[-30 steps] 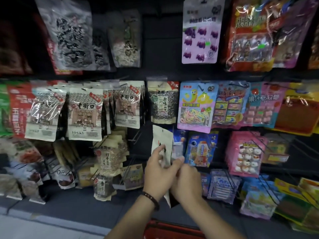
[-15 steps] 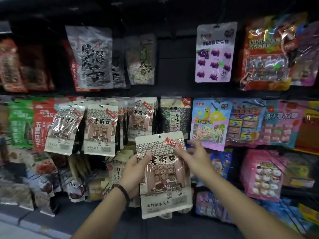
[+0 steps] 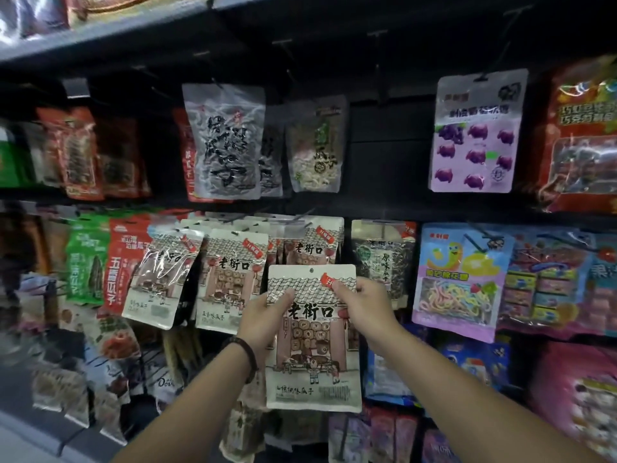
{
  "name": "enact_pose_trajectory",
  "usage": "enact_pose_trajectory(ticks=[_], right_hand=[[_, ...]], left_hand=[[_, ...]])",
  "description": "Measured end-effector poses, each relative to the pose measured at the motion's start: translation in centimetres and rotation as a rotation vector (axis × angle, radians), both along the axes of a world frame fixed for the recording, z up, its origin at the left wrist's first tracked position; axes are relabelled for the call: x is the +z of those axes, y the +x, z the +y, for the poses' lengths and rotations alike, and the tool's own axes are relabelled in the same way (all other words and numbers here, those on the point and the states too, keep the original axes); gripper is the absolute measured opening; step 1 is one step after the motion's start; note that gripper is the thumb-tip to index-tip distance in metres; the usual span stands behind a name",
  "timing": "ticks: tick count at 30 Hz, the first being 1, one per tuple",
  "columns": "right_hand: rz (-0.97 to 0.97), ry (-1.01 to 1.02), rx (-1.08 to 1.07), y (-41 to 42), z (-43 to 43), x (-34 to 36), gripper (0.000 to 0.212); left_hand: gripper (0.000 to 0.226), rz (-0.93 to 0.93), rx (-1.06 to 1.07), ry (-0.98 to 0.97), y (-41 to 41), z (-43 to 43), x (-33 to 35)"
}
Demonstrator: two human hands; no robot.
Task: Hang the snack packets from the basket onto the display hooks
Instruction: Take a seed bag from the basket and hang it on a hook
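A cream snack packet (image 3: 314, 359) with black characters, a tiled-roof drawing and a small hang hole at its top is held upright in front of the display. My left hand (image 3: 265, 317) grips its left edge, thumb on the front. My right hand (image 3: 362, 309) pinches its upper right corner by the red tag. Just behind and above it hang matching packets (image 3: 312, 242) on a display hook (image 3: 302, 219); the held packet's hole is below that hook. The basket is out of view.
More matching packets (image 3: 233, 279) hang to the left, a dark seed packet (image 3: 384, 259) to the right. A purple gummy packet (image 3: 477, 135) and grey seed packets (image 3: 227, 142) hang on the upper row, under a shelf edge (image 3: 100, 31). Bare hooks (image 3: 377, 71) jut out above.
The packet was turned face-on and lifted from low in front of the lower rows up to the row of matching packets. Both hands rose with it, and the view tilted upward.
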State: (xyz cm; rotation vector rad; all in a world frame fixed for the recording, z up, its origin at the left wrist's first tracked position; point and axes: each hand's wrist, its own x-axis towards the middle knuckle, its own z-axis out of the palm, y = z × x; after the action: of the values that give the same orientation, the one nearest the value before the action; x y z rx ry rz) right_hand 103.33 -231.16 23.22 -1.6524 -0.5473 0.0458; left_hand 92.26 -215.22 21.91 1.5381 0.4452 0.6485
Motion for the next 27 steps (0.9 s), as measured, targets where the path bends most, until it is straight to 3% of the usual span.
enact_pose_trajectory(ticks=[2, 6, 9, 12, 14, 19, 23, 27], right_hand=[[-0.032, -0.023, -0.026, 1.3, 2.1, 0.4, 0.050], [-0.070, -0.044, -0.042, 3.8, 5.9, 1.2, 0.062], [-0.097, -0.030, -0.033, 4.9, 7.8, 1.5, 0.054], [-0.139, 0.012, -0.038, 5.6, 8.9, 1.6, 0.061], [-0.138, 0.034, -0.040, 6.1, 9.4, 1.5, 0.052], [-0.129, 0.134, -0.067, 6.8, 10.0, 1.8, 0.034], [-0.097, 0.168, -0.107, 7.5, 10.5, 2.3, 0.045], [-0.095, 0.145, -0.155, 8.4, 11.2, 2.2, 0.039]], left_hand=[[0.101, -0.049, 0.008, -0.033, 0.9, 1.4, 0.7], [0.093, -0.098, 0.045, -0.051, 3.4, 4.3, 1.6], [0.093, -0.090, 0.081, -0.083, 4.9, 6.0, 1.6], [0.092, -0.109, 0.100, -0.085, 5.8, 7.2, 2.0], [0.089, -0.121, 0.116, -0.075, 6.4, 7.7, 2.2], [0.088, -0.108, 0.180, 0.068, 7.8, 8.1, 3.1], [0.080, -0.052, 0.254, 0.197, 8.7, 8.3, 3.9], [0.088, -0.020, 0.286, 0.218, 9.4, 8.8, 4.0]])
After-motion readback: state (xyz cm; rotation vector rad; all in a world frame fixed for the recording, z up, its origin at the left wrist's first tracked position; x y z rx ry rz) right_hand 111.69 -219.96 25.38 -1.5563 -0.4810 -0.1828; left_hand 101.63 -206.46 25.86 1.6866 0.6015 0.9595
